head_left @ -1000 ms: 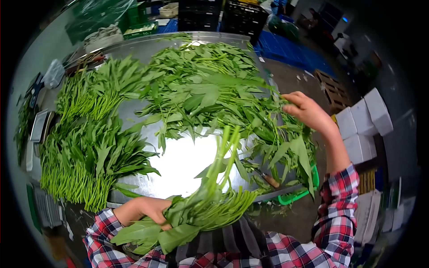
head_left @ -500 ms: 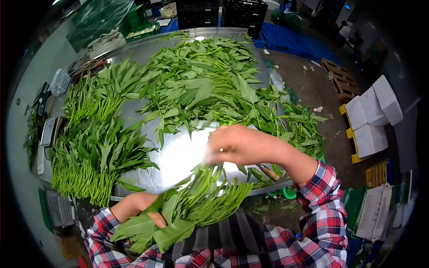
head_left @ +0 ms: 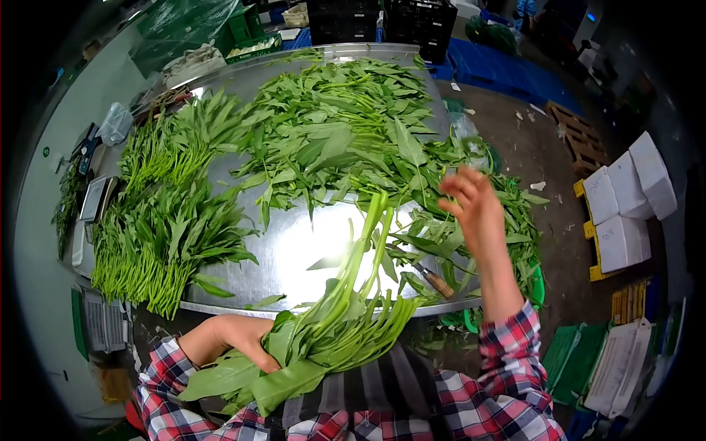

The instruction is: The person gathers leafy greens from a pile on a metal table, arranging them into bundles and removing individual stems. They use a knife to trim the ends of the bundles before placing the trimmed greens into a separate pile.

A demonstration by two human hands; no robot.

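My left hand (head_left: pixel 243 339) is closed round a bunch of water spinach (head_left: pixel 334 331) held against my striped apron (head_left: pixel 368 393). The leaves point to the lower left, and several stems reach up over the table's front edge. My right hand (head_left: pixel 474 202) is raised at the table's right side, above loose greens. Its fingers are apart and slightly curled, and I see nothing in them. A knife with a wooden handle (head_left: pixel 436 281) lies near the front right edge, its blade partly hidden by leaves.
On the steel table (head_left: pixel 283 250) lies a big heap of loose water spinach (head_left: pixel 338 132); neater bunches (head_left: pixel 169 228) line the left side. A scale (head_left: pixel 95 198) stands at far left. More greens (head_left: pixel 515 220) fill a green basket at right, with white boxes (head_left: pixel 621 198) on the floor beyond.
My right hand has left the bunch and moved right, its fingers now apart. Upright stems of the bunch now show. My left hand keeps its hold, and the view has shifted slightly.
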